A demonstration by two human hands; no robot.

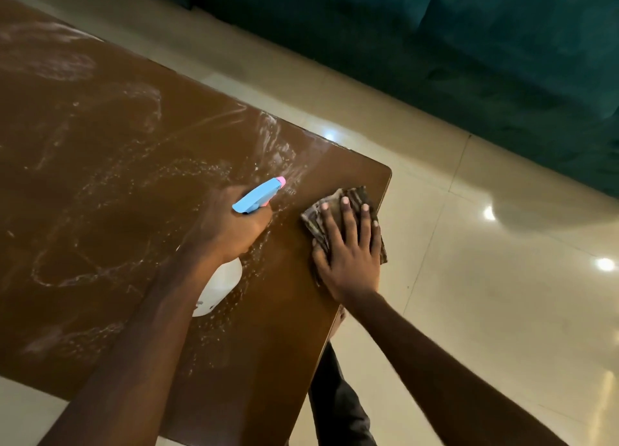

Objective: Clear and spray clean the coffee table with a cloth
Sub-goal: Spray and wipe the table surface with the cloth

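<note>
Near the coffee table [268, 362] corner, a spray bottle [221, 288] is gripped and a cloth [355, 193] is pressed flat.
Nearest, the white bottle is held by the left hand [231, 231], fingers curled round its neck, its blue head and pink nozzle pointed away past the knuckles. Just right of that hand, the folded dark cloth is pinned to the brown top under the right hand [348, 254], fingers laid straight and spread. Wet streaks [278, 144] are seen beyond the left hand. Farther off lie glossy pale floor tiles [502, 278] and a teal sofa [469, 43].
</note>
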